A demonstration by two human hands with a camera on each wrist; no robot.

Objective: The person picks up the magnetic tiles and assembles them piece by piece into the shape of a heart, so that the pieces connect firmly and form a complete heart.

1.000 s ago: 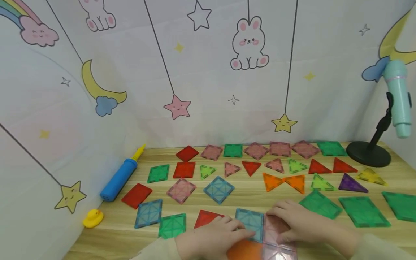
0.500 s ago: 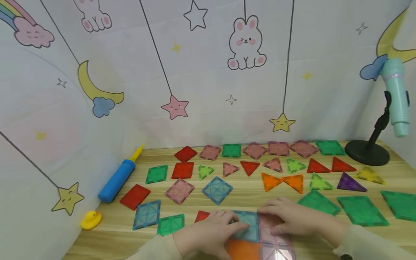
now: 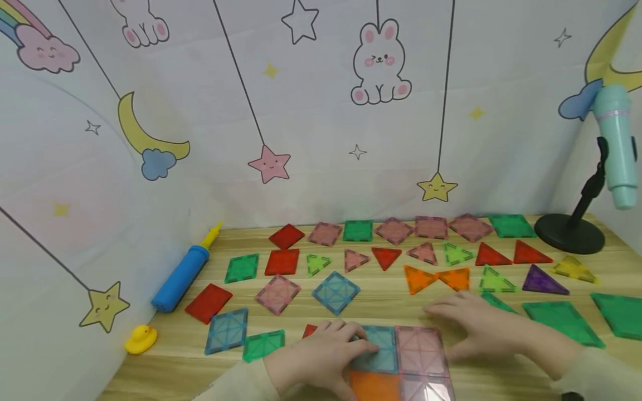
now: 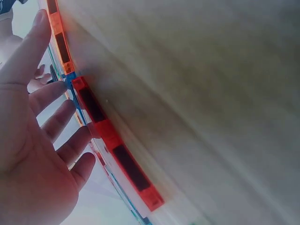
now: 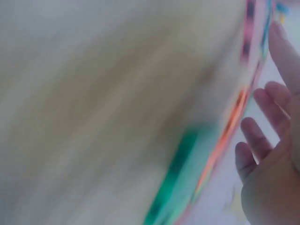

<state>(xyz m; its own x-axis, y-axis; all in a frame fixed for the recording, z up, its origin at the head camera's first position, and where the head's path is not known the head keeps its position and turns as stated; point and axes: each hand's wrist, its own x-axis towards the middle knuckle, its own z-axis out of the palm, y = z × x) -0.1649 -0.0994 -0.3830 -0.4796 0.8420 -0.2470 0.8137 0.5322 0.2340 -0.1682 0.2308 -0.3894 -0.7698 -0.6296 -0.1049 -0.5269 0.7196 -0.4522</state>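
A two-by-two block of translucent square tiles lies flat near the front of the table: a blue tile (image 3: 385, 365), a pink tile (image 3: 421, 352), an orange tile (image 3: 376, 387) and a paler pink one (image 3: 426, 388). My left hand (image 3: 321, 353) rests on the block's left side, fingertips on the blue tile, thumb by the orange one. It partly covers a red tile (image 3: 309, 330), whose edge shows close to the fingers in the left wrist view. My right hand (image 3: 484, 323) hovers just right of the pink tile, fingers spread and holding nothing.
Rows of square and triangular tiles spread across the back, among them orange triangles (image 3: 420, 279) and a purple triangle (image 3: 545, 280). A large green tile (image 3: 562, 322) lies right. A blue pump (image 3: 181, 278) and yellow duck (image 3: 141, 339) sit left; a microphone stand (image 3: 570, 233) is back right.
My right hand has let go of the pink tile and moved right, off the block. The left hand has stayed at the blue tile, shifting only slightly.
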